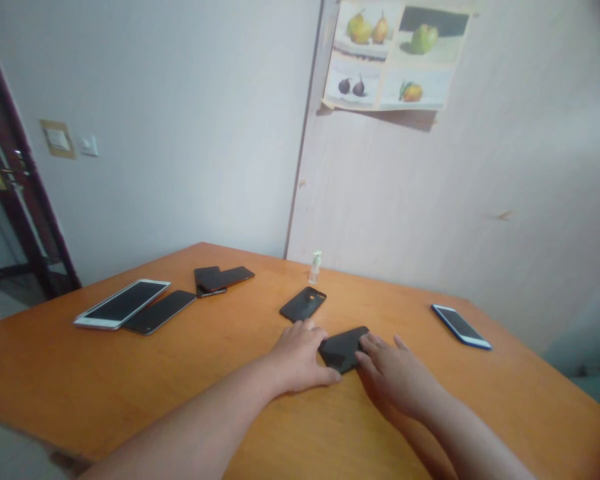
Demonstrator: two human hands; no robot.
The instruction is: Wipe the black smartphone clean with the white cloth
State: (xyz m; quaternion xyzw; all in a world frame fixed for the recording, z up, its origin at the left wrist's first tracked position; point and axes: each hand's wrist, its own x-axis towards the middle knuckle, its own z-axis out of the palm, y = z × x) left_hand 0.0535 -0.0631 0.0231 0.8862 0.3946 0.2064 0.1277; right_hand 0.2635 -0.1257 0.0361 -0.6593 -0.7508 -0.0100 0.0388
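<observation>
A black smartphone (344, 350) lies on the table in front of me, its glossy dark face up. My left hand (300, 360) grips its left end, the thumb along the near edge and the fingers at the far left corner. At the opposite end, my right hand (395, 377) has its fingertips closed on the phone's right edge. Just beyond my left fingers lies a black phone case (304, 304) with a round hole and a camera cutout. Parts of the phone's edges are hidden under my fingers.
A small clear pump bottle (315, 269) stands behind the case. To the left lie a white tablet (125, 303), a dark phone (163, 312) against it, and two overlapping dark pieces (230, 277). A blue-edged white phone (461, 327) rests at right on the wooden table (230, 347).
</observation>
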